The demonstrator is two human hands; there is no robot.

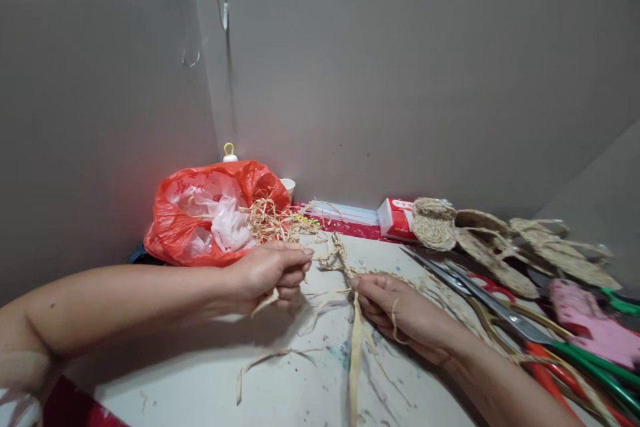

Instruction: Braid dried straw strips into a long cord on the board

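Note:
My right hand (pixel 395 310) pinches a braided straw cord (pixel 340 255) between thumb and fingers. The cord's looped upper end stands up past the fingertips, and a wide flat strand (pixel 355 353) hangs down from the grip toward me. To the left of it my left hand (pixel 280 273) is closed, with its thumb against the curled fingers. The end of a pale straw strand (pixel 265 302) sticks out below that hand; the part inside the fingers is hidden. A loose straw strip (pixel 270 359) lies on the white table (pixel 200 373) below the hands.
Behind my left hand stands a red plastic bag (pixel 175 213) beside a heap of straw (pixel 273 219). Large scissors (pixel 515 320), green-handled scissors (pixel 595 363), woven straw sandals (pixel 495 257) and a pink piece (pixel 590 320) crowd the right. A grey wall (pixel 400 80) closes the back.

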